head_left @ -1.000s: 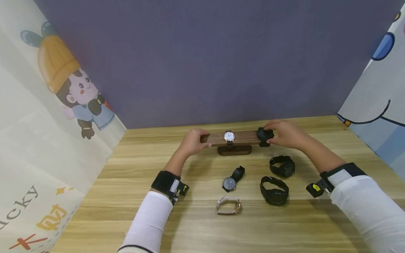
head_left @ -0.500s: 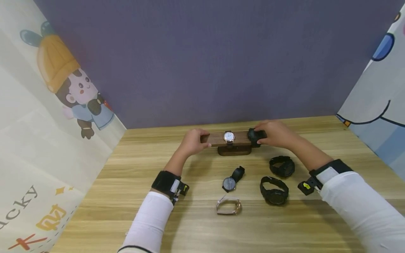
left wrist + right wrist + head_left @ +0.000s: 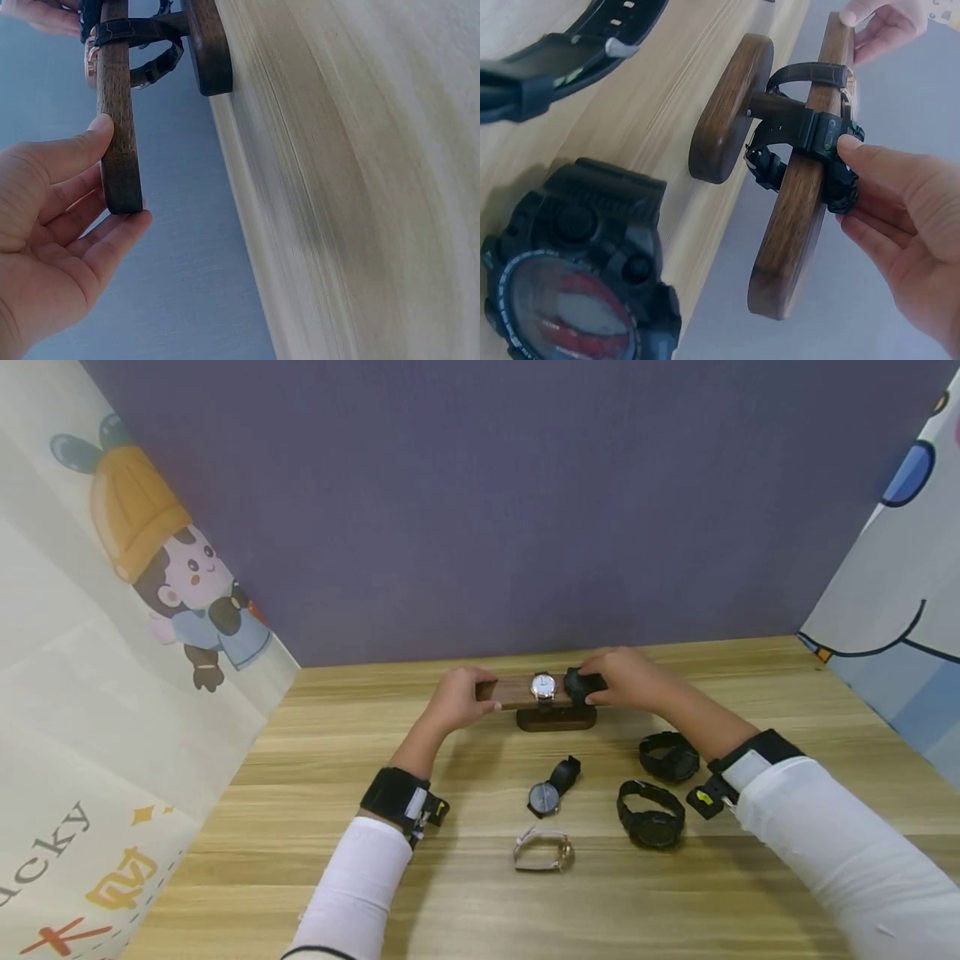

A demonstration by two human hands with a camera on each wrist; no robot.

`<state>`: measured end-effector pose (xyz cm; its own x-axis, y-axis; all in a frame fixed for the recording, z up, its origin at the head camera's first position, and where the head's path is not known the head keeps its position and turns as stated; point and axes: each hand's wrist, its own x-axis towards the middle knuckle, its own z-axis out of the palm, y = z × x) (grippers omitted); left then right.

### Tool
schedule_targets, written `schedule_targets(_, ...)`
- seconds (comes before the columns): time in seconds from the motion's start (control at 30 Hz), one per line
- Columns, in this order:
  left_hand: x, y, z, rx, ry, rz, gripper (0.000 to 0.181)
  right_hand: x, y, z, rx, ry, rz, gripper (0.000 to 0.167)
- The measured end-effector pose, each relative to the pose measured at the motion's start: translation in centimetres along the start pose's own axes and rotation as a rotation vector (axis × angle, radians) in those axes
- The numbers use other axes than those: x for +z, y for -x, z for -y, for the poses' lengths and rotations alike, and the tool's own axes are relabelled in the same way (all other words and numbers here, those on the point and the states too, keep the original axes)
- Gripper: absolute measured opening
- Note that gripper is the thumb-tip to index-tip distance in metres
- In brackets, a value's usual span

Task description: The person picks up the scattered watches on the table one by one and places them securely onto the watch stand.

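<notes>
A dark wooden watch stand (image 3: 557, 719) has a bar on a post over an oval base. My left hand (image 3: 459, 697) grips the bar's left end, thumb in front and fingers behind, as the left wrist view shows. Around the bar's middle sits a white-dialled watch (image 3: 543, 686) with a dark strap. Just right of it, a black sports watch (image 3: 831, 142) is looped around the bar. My right hand (image 3: 626, 681) pinches this watch by its case between thumb and fingers. The bar's right end sticks out past the black watch in the right wrist view.
On the wooden table (image 3: 315, 827) lie a grey-dialled watch (image 3: 543, 797), a slim light-strapped watch (image 3: 543, 850) and two black sports watches, one nearer (image 3: 651, 816) and one farther (image 3: 670, 757). A dark blue-grey panel (image 3: 525, 510) stands behind the stand.
My right hand has slid the black sports watch leftward along the bar, from its right end to beside the white-dialled watch. My left hand has stayed at the bar's left end.
</notes>
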<state>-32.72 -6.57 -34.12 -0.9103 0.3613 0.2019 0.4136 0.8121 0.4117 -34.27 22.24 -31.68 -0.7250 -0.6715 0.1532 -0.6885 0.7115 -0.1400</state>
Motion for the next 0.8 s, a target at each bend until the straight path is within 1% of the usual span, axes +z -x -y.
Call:
schedule_targets(0.23, 0.04, -0.04, -0.03, 0.006, -0.013, -0.009, 0.043, 0.18, -0.36, 0.34, -0.018, -0.018, -0.024, 0.044)
schedule_targets(0.5, 0.08, -0.03, -0.10, 0.009, -0.005, 0.000, 0.043, 0.08, -0.22, 0.58, -0.024, -0.027, -0.041, 0.043)
schedule_targets(0.67, 0.09, 0.02, -0.12, -0.003, -0.005, 0.005, 0.043, 0.34, -0.22, 0.47, -0.030, -0.011, -0.045, 0.045)
schedule_targets(0.8, 0.12, 0.07, -0.07, 0.003, -0.023, 0.001, 0.044, 0.52, -0.16, 0.39, -0.041, 0.007, -0.040, 0.048)
